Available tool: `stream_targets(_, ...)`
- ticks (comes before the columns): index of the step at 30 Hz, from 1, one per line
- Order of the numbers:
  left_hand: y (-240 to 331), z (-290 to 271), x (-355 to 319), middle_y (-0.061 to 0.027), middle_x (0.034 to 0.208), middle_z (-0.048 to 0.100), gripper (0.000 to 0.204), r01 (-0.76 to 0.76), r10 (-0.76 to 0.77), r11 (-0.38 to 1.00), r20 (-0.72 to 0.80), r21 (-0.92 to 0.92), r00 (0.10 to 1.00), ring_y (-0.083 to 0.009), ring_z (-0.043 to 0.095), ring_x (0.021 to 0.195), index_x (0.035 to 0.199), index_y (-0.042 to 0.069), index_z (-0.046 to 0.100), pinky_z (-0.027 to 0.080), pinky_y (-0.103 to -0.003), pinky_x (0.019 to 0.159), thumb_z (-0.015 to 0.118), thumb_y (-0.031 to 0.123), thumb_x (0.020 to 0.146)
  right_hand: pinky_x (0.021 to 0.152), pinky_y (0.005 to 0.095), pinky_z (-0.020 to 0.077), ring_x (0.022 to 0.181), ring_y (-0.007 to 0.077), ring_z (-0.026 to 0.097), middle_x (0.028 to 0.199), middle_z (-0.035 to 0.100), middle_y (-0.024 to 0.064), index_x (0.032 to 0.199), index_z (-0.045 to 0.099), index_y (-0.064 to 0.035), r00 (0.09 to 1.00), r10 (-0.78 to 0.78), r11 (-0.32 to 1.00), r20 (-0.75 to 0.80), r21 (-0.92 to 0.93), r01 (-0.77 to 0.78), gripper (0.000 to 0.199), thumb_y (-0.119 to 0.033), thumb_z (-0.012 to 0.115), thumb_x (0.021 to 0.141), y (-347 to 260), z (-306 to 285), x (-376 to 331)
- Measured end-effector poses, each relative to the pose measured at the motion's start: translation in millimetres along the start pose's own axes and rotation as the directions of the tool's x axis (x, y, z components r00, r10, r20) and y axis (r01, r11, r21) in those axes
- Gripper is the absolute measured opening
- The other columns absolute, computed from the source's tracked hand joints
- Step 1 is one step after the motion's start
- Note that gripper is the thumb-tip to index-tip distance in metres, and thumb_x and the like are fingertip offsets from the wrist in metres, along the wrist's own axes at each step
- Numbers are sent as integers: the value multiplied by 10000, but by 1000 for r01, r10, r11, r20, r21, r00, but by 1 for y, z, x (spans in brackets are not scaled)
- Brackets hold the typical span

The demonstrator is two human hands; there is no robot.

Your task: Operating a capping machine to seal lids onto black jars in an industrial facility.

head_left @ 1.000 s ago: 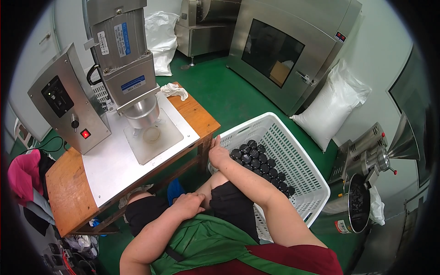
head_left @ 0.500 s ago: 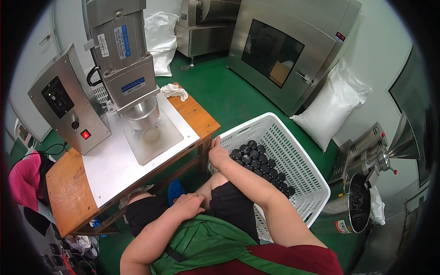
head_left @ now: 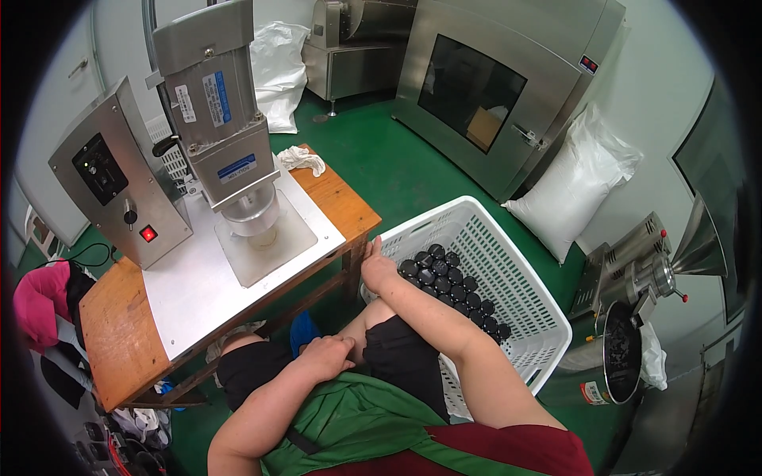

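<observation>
My left hand lies on my lap, its fingers loosely stretched over my bare leg, holding nothing that I can see. Over by my knee rests my right hand, against the near corner of a white plastic basket. A finger of it points up along the rim; the others are partly hidden, and nothing shows in them. Several black round caps or jars lie in the basket. On the table, the metal head of a sealing or pressing machine sits low over a translucent plate, partly covering a small round outline.
A steel control box with a lit red switch stands at the table's left. A white cloth lies at the back corner. Another person's pink sleeve shows far left. A full white sack and a steel funnel machine are at right.
The machine's head has come down toward the plate, and its side lever has shifted. The person in pink at left moved slightly. My two hands have stayed in place.
</observation>
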State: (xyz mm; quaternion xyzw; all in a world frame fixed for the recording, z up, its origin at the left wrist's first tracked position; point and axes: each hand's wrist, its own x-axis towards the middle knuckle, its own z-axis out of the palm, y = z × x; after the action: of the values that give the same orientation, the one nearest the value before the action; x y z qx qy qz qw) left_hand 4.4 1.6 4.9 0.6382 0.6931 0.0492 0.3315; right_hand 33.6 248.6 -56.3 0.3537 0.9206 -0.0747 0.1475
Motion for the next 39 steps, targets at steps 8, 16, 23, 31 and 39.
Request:
stream_targets(8, 0, -1, 1, -185, 1129, 612, 390, -2, 1, 1000, 29, 20, 1000, -384, 598, 1092, 1153, 63, 553, 491, -473, 904, 711, 261, 856, 889, 429, 545, 1122, 399, 635, 1556, -3, 374, 1502, 128, 117, 1000, 15, 1000, 0, -10, -15, 708, -46, 471, 905, 1, 2, 2)
stream_targets(16, 0, -1, 0, -185, 1135, 611, 407, 2, -2, 1000, 19, 8, 1000, -383, 599, 1092, 1173, 66, 555, 490, -472, 908, 713, 264, 854, 897, 433, 542, 1135, 401, 628, 1559, -4, 367, 1502, 126, 118, 1000, 2, 1000, -11, 31, -1, 694, -37, 454, 910, 0, 0, 0)
stream_targets(23, 0, 0, 1, -182, 1146, 613, 394, -4, 4, 1000, 14, 5, 1000, -384, 600, 1092, 1160, 65, 562, 489, -467, 913, 713, 260, 853, 900, 431, 542, 1142, 400, 625, 1558, 2, 370, 1500, 126, 121, 1000, 8, 1000, 0, -10, -8, 694, -37, 455, 910, 1, 1, -1)
stream_targets(31, -1, 2, 1, -190, 1142, 619, 397, 1, -1, 1000, 10, -3, 1000, -390, 601, 1087, 1150, 58, 561, 496, -469, 909, 719, 255, 844, 888, 445, 546, 1125, 408, 631, 1556, 6, 373, 1499, 122, 123, 1000, -5, 999, -24, 33, 6, 698, -39, 459, 909, 1, 4, 2)
stream_targets(39, -1, 3, 1, -186, 1132, 625, 388, -5, 5, 1000, 9, -17, 1000, -391, 603, 1085, 1135, 59, 562, 498, -472, 902, 723, 250, 839, 889, 436, 546, 1121, 406, 632, 1556, 0, 373, 1499, 116, 125, 1000, -8, 1000, -21, 26, 9, 716, -43, 478, 904, 1, 5, 2)
